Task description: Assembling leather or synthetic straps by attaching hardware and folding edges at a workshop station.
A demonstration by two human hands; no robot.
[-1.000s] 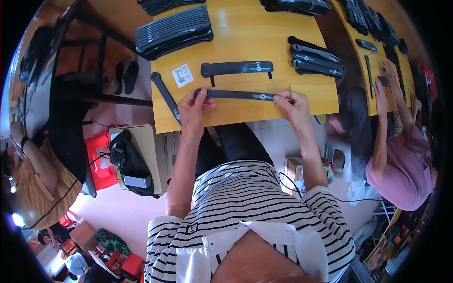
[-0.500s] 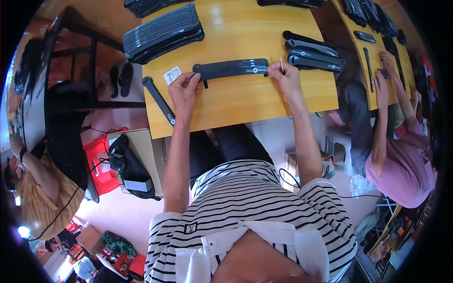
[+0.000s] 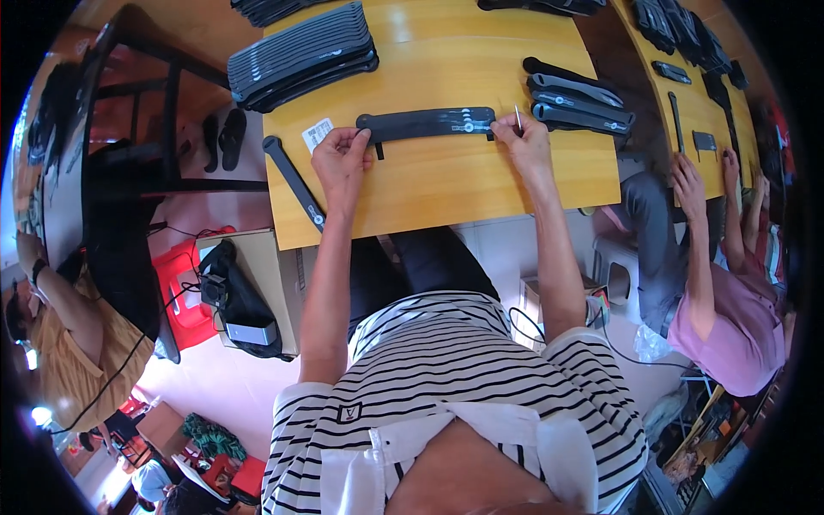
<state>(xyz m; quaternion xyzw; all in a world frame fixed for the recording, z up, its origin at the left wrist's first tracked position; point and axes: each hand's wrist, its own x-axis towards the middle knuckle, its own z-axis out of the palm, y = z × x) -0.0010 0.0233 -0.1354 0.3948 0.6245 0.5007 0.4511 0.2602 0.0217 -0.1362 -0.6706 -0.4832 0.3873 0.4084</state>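
Observation:
A flat black strap (image 3: pixel 425 125) with a rounded left end and pale print near its right end lies across the table. Short dark tabs stick out below both its ends. My left hand (image 3: pixel 342 161) pinches the strap's left end between thumb and fingers. At the other end, my right hand (image 3: pixel 528 150) holds a thin, shiny metal tool (image 3: pixel 518 115) upright in closed fingers; its exact kind is unclear. The right fingertips are at the strap's right edge, and whether they grip it cannot be made out.
A narrow black strap (image 3: pixel 294 183) lies slanted left of my left forearm, near a white printed label (image 3: pixel 317 131). Behind stand a tall strap stack (image 3: pixel 302 56) and a smaller pile (image 3: pixel 584 118) at right. A person in pink (image 3: pixel 730 322) sits at the neighbouring table.
My right fingers have shifted slightly, uncovering a dark tab at the strap's right end. My left hand keeps its pinch. The neighbour's hands have drawn back from a small dark piece.

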